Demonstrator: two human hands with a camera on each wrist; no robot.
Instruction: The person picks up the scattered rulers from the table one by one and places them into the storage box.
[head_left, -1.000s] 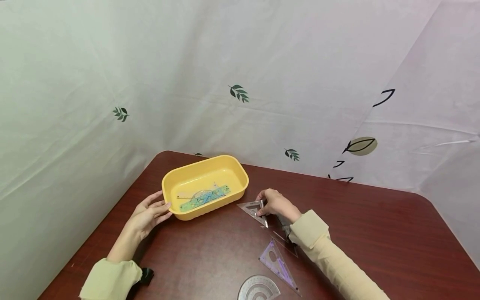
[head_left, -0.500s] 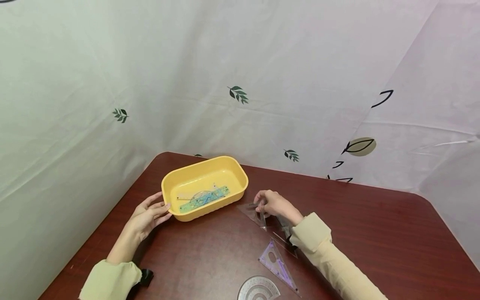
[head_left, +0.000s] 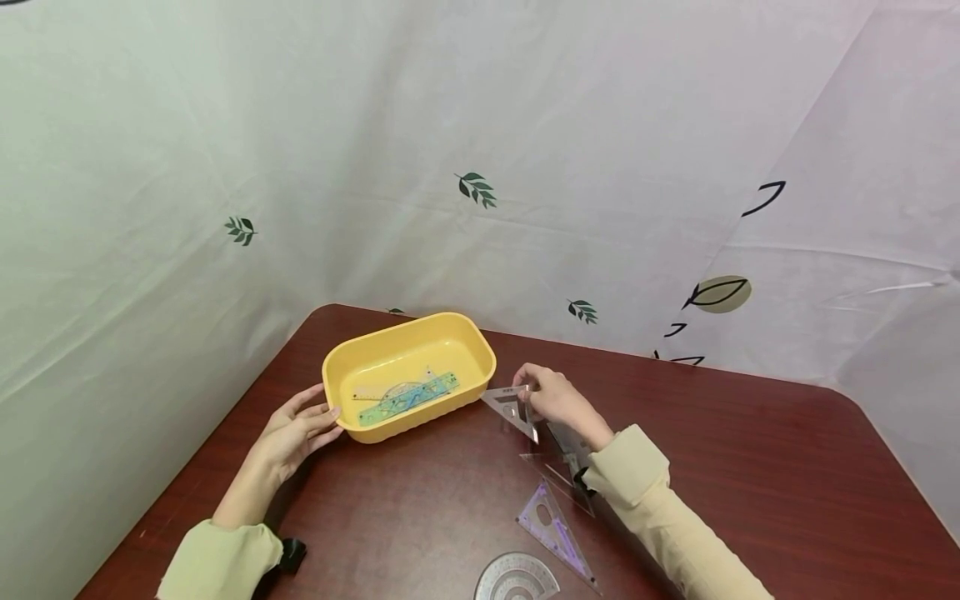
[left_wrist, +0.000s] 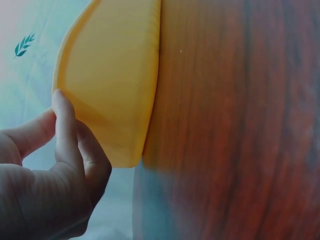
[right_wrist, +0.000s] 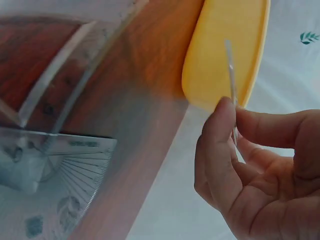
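My left hand [head_left: 292, 433] pinches the near left corner of a yellow plastic tray [head_left: 486, 358] by its rim. The left wrist view shows fingertips right at the edge of the tray [left_wrist: 100, 75]. Between thumb and fingers my right hand [head_left: 557, 402] grips a small clear set square [head_left: 507, 408], just off the tray's right end. That set square [right_wrist: 230, 70] appears edge-on in the right wrist view. Inside the tray lie a green-blue ruler [head_left: 408, 400] and clear measuring pieces, partly overlapped.
Another clear set square [head_left: 562, 482] lies beneath the right wrist, partly hidden by it. Nearer the front are a purple-trimmed set square [head_left: 555, 533] and a clear protractor [head_left: 516, 573] on the dark red table [head_left: 405, 517]. A patterned white cloth [head_left: 600, 150] hangs behind.
My right hand has lifted and moved slightly away from me, raising the small set square toward the tray. The left hand stays at the tray's corner.
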